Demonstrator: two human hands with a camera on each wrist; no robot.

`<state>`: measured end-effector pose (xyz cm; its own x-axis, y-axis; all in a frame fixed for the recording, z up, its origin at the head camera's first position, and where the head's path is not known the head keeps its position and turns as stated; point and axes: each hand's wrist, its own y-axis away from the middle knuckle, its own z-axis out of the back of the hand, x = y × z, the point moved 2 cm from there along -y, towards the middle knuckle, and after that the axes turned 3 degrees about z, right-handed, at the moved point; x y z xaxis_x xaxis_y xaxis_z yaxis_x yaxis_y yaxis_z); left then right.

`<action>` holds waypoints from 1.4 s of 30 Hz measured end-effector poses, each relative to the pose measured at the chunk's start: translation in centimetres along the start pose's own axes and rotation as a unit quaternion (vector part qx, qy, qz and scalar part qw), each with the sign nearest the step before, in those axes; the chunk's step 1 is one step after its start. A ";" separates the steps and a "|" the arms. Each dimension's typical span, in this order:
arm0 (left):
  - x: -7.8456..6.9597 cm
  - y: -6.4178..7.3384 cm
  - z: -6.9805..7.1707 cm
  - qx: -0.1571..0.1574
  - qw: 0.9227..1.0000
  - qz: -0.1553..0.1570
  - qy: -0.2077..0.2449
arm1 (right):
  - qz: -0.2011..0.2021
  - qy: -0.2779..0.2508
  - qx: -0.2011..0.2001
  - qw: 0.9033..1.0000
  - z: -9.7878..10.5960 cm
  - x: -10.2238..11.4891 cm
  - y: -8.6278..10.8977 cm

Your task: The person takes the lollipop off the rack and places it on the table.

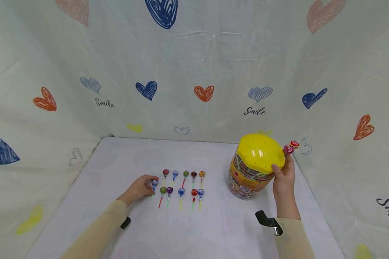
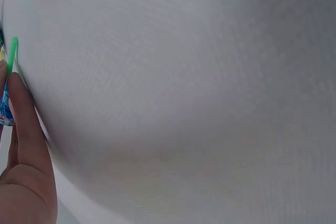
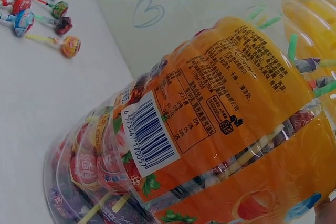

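Observation:
My left hand pinches a blue-wrapped lollipop at the left end of two rows of lollipops on the table. Its green stick points out past the fingertips in the left wrist view. At the right, my right hand holds a big clear plastic jar by its yellow lid, thumb on the lid's edge. The jar leans, and lollipops fill it behind an orange label. Two red-wrapped lollipops stick out beside the right fingertips; whether hand or lid holds them, I cannot tell.
Between the hands lie the two rows of lollipops, including an orange one, a red one and a purple one. The white table meets a curtain printed with hearts at the back and sides.

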<state>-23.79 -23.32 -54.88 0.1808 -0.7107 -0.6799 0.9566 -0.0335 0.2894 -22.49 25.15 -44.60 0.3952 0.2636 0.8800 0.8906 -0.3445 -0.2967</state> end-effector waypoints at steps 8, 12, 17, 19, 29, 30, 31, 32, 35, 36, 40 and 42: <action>-0.3 0.1 -0.1 -0.003 1.000 -0.014 -0.024 | -0.004 0.007 -0.004 1.000 0.2 -0.1 0.0; -0.5 0.2 -0.1 -0.002 1.000 -0.009 -0.030 | -0.006 0.004 -0.007 1.000 0.2 -0.1 -0.1; -1.0 0.1 0.6 -0.002 0.999 -0.005 -0.034 | -0.004 -0.002 -0.008 1.000 0.2 -0.1 -0.1; -1.7 0.2 1.1 -0.006 1.000 -0.009 -0.028 | -0.002 -0.001 -0.006 1.000 0.2 -0.2 -0.1; -10.2 0.9 2.3 -0.034 0.990 -0.130 0.043 | 0.001 0.013 0.000 1.000 0.6 -0.1 -0.2; -11.3 0.9 2.1 -0.030 0.988 -0.147 0.049 | 0.002 0.013 -0.002 1.000 0.6 -0.1 -0.2; -12.3 0.9 1.9 -0.026 0.985 -0.159 0.055 | 0.002 0.014 -0.003 1.000 0.7 -0.1 -0.2; -13.2 0.9 1.6 -0.019 0.983 -0.172 0.058 | 0.001 0.013 -0.004 1.000 0.7 -0.2 -0.2; -15.7 1.1 1.0 0.005 0.977 -0.200 0.078 | -0.006 0.019 -0.004 1.000 0.8 -0.3 -0.2; -16.5 1.2 0.7 0.011 0.975 -0.206 0.083 | -0.009 0.019 -0.003 1.000 0.8 -0.3 -0.2; -19.1 1.3 -0.5 0.031 0.970 -0.218 0.101 | -0.014 0.022 -0.002 1.000 0.6 -0.4 -0.2; -20.7 1.3 -1.2 0.042 0.965 -0.233 0.111 | -0.010 0.018 -0.002 1.000 0.5 -0.4 -0.2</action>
<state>-26.04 -7.78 -41.24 -0.2123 -0.4374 -0.8739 0.9255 -0.3770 -0.0362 -22.67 25.57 -45.08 0.3691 0.2388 0.8982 0.8972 -0.3439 -0.2772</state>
